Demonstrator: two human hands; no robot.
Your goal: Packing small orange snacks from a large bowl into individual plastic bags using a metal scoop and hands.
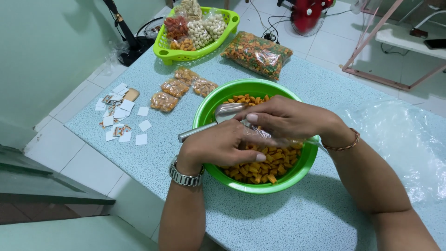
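A green bowl (206,109) full of orange snack pieces (260,167) stands on a pale speckled table (288,218). Both hands are over the bowl. My left hand (218,146), with a metal watch on its wrist, grips a small clear plastic bag (260,136) and lies against the handle of a metal scoop (223,115). My right hand (283,118), with a thin bracelet, pinches the same bag from above. The scoop's bowl rests inside the green bowl, partly hidden by my fingers.
Three small filled snack bags (179,88) lie left of the bowl, beside scattered white paper labels (118,116). A green basket (169,53) of bagged snacks and a large bag of mixed snacks (258,53) sit at the back. Clear plastic sheeting (399,130) lies at right.
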